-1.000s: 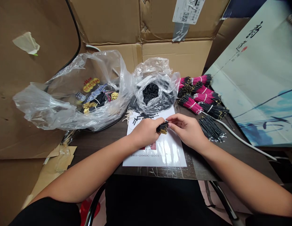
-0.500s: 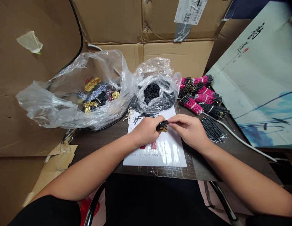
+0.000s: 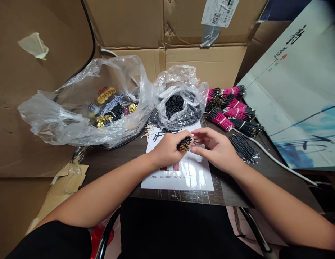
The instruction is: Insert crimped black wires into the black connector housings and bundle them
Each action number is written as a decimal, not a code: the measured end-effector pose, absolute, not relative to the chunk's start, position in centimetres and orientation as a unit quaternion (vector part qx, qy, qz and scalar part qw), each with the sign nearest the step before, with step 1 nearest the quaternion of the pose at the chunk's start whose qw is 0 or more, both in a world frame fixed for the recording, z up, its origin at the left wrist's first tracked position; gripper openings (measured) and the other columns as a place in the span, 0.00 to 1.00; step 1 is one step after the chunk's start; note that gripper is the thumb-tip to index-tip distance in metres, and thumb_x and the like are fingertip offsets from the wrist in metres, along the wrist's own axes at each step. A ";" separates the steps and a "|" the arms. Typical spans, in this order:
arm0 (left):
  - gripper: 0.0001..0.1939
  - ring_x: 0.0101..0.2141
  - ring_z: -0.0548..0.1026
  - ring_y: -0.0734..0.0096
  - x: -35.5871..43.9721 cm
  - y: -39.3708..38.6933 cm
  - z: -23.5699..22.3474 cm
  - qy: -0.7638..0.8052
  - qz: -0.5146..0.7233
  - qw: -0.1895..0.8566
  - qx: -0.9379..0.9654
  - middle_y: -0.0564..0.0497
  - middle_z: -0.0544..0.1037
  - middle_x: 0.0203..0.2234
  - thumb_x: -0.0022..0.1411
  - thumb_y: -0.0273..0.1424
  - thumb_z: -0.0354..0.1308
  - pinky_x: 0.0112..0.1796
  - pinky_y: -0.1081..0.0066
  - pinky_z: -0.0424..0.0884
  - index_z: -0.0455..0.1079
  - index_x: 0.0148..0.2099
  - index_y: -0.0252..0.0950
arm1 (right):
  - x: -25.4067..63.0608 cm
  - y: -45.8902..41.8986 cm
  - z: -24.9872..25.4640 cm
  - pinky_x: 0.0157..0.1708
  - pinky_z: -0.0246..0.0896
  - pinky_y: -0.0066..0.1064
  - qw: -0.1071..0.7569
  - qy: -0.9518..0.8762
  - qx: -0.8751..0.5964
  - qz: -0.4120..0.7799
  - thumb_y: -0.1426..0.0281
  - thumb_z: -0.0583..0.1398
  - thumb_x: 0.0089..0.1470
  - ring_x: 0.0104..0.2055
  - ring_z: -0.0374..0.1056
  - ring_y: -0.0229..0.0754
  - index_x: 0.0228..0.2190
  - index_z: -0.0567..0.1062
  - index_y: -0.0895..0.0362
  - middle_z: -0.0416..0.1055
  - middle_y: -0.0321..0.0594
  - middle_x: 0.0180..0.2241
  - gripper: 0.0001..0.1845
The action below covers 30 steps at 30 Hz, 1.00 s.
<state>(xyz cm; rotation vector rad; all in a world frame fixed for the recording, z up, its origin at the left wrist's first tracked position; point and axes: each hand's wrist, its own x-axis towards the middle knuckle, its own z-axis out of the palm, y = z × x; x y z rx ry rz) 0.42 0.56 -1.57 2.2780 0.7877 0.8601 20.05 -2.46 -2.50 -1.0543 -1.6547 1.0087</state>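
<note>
My left hand point(image 3: 170, 148) is wrapped round a bundle of black wires point(image 3: 184, 144), whose gold-coloured ends point toward me. Just right of it is my right hand point(image 3: 217, 147), its thumb and fingers parted around a few dark wire ends that stick out sideways from the bundle. Whether the fingertips touch them I cannot tell. Beneath both hands lies a printed white sheet point(image 3: 199, 178). Short black tubes point(image 3: 158, 136) are scattered on its far part, and behind them an open plastic bag point(image 3: 193, 117) is full of similar tubes point(image 3: 174, 107).
At left, a large clear bag point(image 3: 59, 120) holds tied wire bundles point(image 3: 110, 117) with gold ends. Tied pink and black bundles point(image 3: 236, 104) are piled at right, with loose black wires point(image 3: 244, 148) in front. A white cable point(image 3: 280, 160) crosses the table; cardboard point(image 3: 205, 66) stands behind.
My right thumb and fingers have spread from a pinch at the bundle's edge. The bundle in my left hand has turned, its gold ends facing me more.
</note>
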 end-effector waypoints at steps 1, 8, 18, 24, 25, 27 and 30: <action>0.03 0.25 0.68 0.79 0.4 0.5 -1.6 0.291 0.337 0.289 0.848 0.55 0.72 0.25 0.62 0.28 0.53 0.29 0.78 0.62 0.67 0.38 0.35 | 20.0 -2.5 -2.5 0.40 0.67 0.34 0.445 -0.682 -0.430 0.389 0.65 0.68 0.47 0.38 0.70 0.40 0.43 0.73 0.54 0.73 0.39 0.39 0.20; 0.06 0.24 0.69 0.81 0.6 0.1 -1.4 0.289 0.371 0.269 0.840 0.55 0.73 0.26 0.65 0.30 0.52 0.29 0.79 0.64 0.68 0.37 0.35 | 19.9 -3.2 -2.0 0.33 0.60 0.31 0.427 -0.729 -0.449 0.290 0.65 0.59 0.58 0.31 0.66 0.36 0.31 0.73 0.56 0.71 0.36 0.28 0.08; 0.05 0.21 0.71 0.79 0.4 -0.3 -1.1 0.299 0.271 0.339 0.850 0.57 0.72 0.21 0.62 0.25 0.50 0.27 0.79 0.64 0.65 0.41 0.36 | 19.7 -3.5 -1.7 0.32 0.57 0.28 0.390 -0.772 -0.430 0.259 0.68 0.53 0.62 0.28 0.64 0.33 0.32 0.68 0.57 0.67 0.34 0.26 0.08; 0.09 0.26 0.73 0.76 0.4 -0.2 -0.8 0.308 0.238 0.309 0.868 0.56 0.73 0.23 0.60 0.23 0.49 0.31 0.77 0.65 0.65 0.42 0.36 | 20.2 -3.5 -1.2 0.30 0.55 0.27 0.377 -0.793 -0.429 0.214 0.70 0.53 0.61 0.26 0.62 0.32 0.30 0.68 0.57 0.65 0.33 0.24 0.08; 0.09 0.28 0.73 0.74 0.4 -0.2 -0.6 0.311 0.225 0.305 0.872 0.55 0.74 0.25 0.59 0.23 0.49 0.32 0.77 0.65 0.65 0.42 0.36 | 20.3 -3.5 -1.1 0.30 0.56 0.27 0.390 -0.792 -0.430 0.187 0.71 0.54 0.61 0.27 0.62 0.32 0.30 0.68 0.58 0.66 0.34 0.25 0.07; 0.10 0.30 0.74 0.73 0.5 -0.3 -0.3 0.318 0.201 0.296 0.878 0.54 0.75 0.26 0.57 0.22 0.49 0.32 0.76 0.65 0.66 0.41 0.36 | 20.5 -3.8 -0.7 0.31 0.56 0.28 0.418 -0.793 -0.423 0.134 0.73 0.54 0.59 0.28 0.62 0.33 0.31 0.68 0.58 0.66 0.35 0.26 0.05; 0.10 0.30 0.74 0.71 0.5 -0.3 0.0 0.326 0.173 0.283 0.885 0.53 0.75 0.27 0.55 0.21 0.49 0.31 0.76 0.65 0.66 0.40 0.35 | 20.6 -4.4 -0.1 0.32 0.58 0.29 0.424 -0.822 -0.369 0.091 0.75 0.55 0.57 0.29 0.62 0.35 0.32 0.68 0.58 0.67 0.38 0.27 0.03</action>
